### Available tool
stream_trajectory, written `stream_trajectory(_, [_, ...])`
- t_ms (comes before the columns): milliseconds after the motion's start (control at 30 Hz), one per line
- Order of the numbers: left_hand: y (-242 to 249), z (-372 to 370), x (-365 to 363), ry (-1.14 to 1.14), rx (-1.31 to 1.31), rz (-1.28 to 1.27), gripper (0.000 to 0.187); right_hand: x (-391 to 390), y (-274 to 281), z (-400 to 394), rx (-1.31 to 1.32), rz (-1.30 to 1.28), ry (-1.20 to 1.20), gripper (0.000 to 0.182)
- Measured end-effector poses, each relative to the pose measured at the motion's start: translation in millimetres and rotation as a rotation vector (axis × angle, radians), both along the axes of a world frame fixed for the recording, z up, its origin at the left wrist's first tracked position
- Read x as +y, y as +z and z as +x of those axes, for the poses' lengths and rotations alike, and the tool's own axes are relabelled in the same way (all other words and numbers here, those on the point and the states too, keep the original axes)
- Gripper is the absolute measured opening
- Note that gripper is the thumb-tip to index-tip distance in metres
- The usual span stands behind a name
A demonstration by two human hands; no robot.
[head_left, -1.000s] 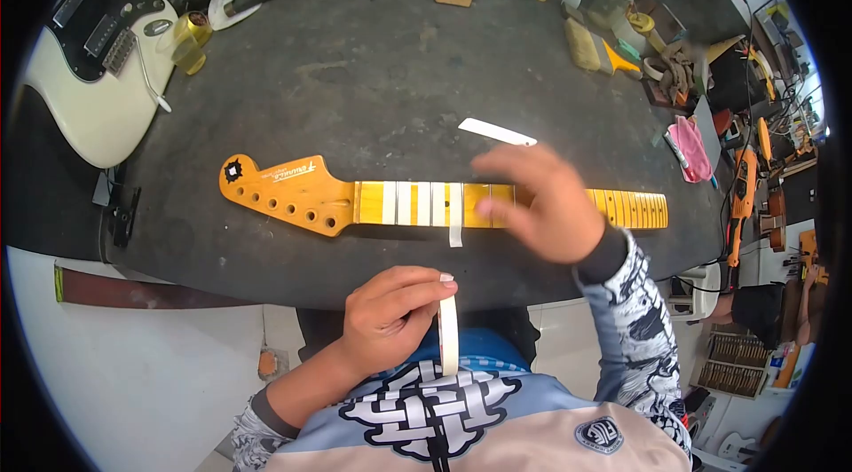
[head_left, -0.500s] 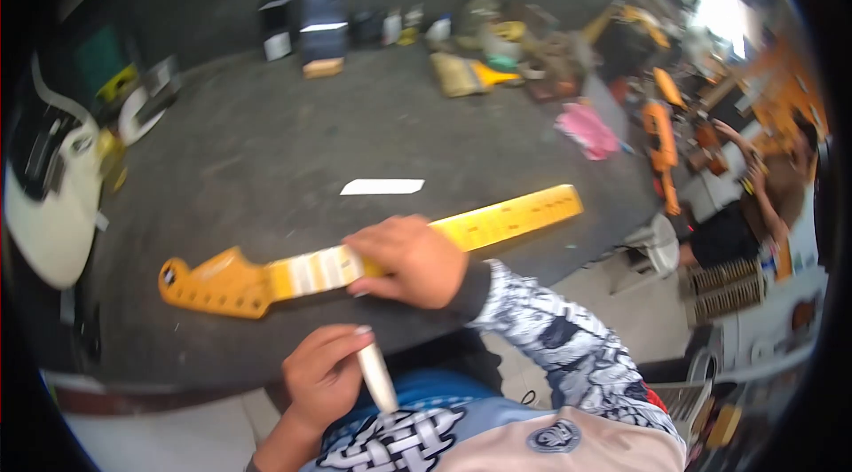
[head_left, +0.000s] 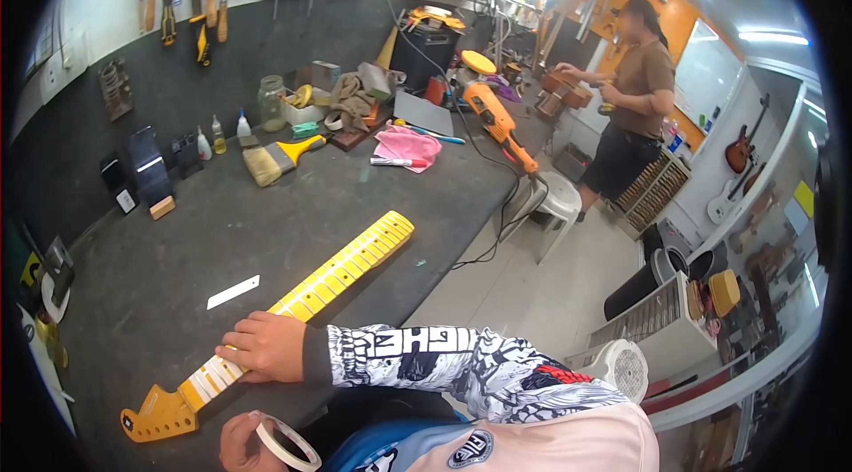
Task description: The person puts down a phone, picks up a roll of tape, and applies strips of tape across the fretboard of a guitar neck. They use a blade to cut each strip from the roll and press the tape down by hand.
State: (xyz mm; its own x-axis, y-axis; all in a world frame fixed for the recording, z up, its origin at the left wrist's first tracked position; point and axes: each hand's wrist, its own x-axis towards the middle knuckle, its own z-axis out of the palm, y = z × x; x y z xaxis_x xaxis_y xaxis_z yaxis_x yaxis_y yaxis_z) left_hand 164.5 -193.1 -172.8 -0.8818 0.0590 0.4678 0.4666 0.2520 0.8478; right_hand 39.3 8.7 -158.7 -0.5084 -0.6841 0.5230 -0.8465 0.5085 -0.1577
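Note:
A yellow guitar neck (head_left: 342, 268) lies slantwise on the dark workbench, its headstock (head_left: 164, 417) at the lower left. Pale strips of tape (head_left: 213, 376) cover part of the fretboard near the headstock. My right hand (head_left: 266, 346) grips the neck just beyond those strips, fingers over the far edge. Low in the view, near the bench's front edge, my left hand (head_left: 241, 442) is closed on a roll of masking tape (head_left: 291, 445) held close to my body. A flat white strip with a slanted end (head_left: 233, 292) lies behind the neck.
A wide brush (head_left: 275, 161), pink cloth (head_left: 408, 148), red marker (head_left: 397, 162) and bottles (head_left: 219, 135) stand or lie farther back. An orange power tool (head_left: 500, 124) with a cable rests at the bench's right edge. Beyond a white stool (head_left: 555, 197), another person (head_left: 635, 86) stands holding something.
The view has swung to the right, bringing the wall tools and the other person into fuller sight. My right hand stays on the guitar neck; the tape roll now shows as a ring.

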Motion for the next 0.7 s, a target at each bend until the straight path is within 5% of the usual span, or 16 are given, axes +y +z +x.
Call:
stream_trajectory(567, [-0.9,-2.8,2.5,0.072,0.018,-0.057,0.022,-5.2,-16.8,-4.8,0.035,-0.107,-0.004,0.058])
stream_trajectory(700, [-8.7,-0.6,9.5,0.145,-0.108,0.163,0.033,-6.4,-19.1,-6.9,0.017,-0.1,-0.014,0.061])
